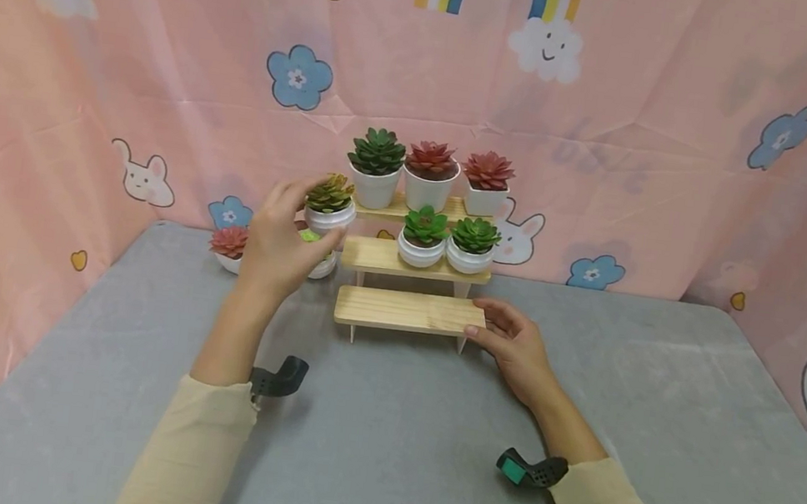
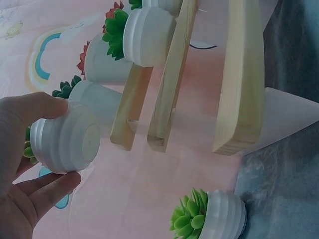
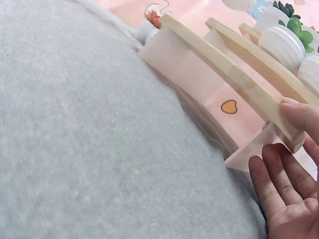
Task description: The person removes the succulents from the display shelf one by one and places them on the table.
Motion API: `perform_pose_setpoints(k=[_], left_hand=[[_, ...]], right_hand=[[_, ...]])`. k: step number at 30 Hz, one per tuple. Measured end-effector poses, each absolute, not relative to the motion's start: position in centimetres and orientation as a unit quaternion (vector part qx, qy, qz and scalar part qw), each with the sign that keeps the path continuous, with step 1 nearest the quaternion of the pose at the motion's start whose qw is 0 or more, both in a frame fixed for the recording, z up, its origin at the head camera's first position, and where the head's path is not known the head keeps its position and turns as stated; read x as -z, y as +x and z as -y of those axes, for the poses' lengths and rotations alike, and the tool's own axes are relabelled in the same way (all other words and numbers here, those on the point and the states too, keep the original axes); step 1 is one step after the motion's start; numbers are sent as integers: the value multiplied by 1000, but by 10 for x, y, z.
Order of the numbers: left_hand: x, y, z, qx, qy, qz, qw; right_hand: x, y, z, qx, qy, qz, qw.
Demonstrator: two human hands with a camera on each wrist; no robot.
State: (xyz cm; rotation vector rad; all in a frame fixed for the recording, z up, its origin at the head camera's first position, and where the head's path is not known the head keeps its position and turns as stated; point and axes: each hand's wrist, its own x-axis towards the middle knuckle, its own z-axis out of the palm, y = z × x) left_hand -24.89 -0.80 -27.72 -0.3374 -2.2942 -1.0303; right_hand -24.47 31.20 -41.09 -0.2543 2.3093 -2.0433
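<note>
My left hand (image 1: 279,245) pinches a yellow-green potted succulent (image 1: 330,197) by its ribbed white pot (image 2: 72,142), raised off the table beside the stand's left side. A three-tier wooden plant stand (image 1: 404,311) with clear legs stands ahead. At the right end of its lowest shelf, my right hand (image 1: 515,354) grips the board, thumb on the wood and fingers (image 3: 286,174) by the leg. On the top shelf are a dark green succulent (image 1: 377,156) and two red ones (image 1: 429,163). Two green succulents (image 1: 424,238) occupy the middle shelf's right half; the lowest shelf is bare.
Behind my left hand, a red succulent (image 1: 228,243) and a bright green succulent (image 2: 189,214) in white pots stand on the grey table (image 1: 386,452), partly hidden in the head view. A pink patterned cloth (image 1: 608,185) hangs close behind the stand.
</note>
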Motion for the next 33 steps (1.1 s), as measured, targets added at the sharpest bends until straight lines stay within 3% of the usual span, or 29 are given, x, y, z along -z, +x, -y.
perform_pose_setpoints(k=[12,27,33], left_hand=[[279,-244,3,355,-134,874,304],[290,-233,3,325,-160,890,278],[305,-228,21,357,-144,870,307]], right_hand=[[408,-245,-308,653,-88,-751,25],[409,-248,-311,653,-87,-752,22],[411,-245,-313,652,-88,-753,23]])
